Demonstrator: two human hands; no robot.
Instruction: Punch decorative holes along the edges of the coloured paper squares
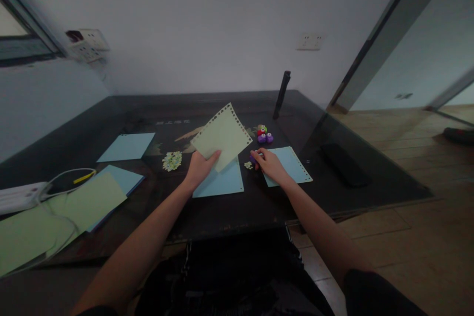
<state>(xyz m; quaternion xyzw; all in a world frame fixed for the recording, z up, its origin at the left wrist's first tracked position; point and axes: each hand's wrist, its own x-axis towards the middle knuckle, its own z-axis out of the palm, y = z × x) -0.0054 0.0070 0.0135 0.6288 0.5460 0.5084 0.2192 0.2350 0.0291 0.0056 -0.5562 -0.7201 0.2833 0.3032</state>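
My left hand [203, 165] pinches a pale green sheet of paper [224, 136] at its lower edge and holds it tilted above the table. Small shaped holes run along two edges of that sheet. Under it lies a light blue sheet [222, 182]. My right hand [269, 162] is closed on a small purple craft punch [253, 157], mostly hidden by the fingers, over the left edge of another blue sheet [292, 165] with punched edges. A few tiny paper cutouts [248, 165] lie beside the punch.
Several colourful small punches [262, 134] stand behind my right hand. A larger heap of paper cutouts [172, 160] lies left of my left hand. Farther left are a blue sheet [128, 147], stacked green paper [85, 202] and a white cable [55, 180]. A black phone-like object [344, 164] lies right.
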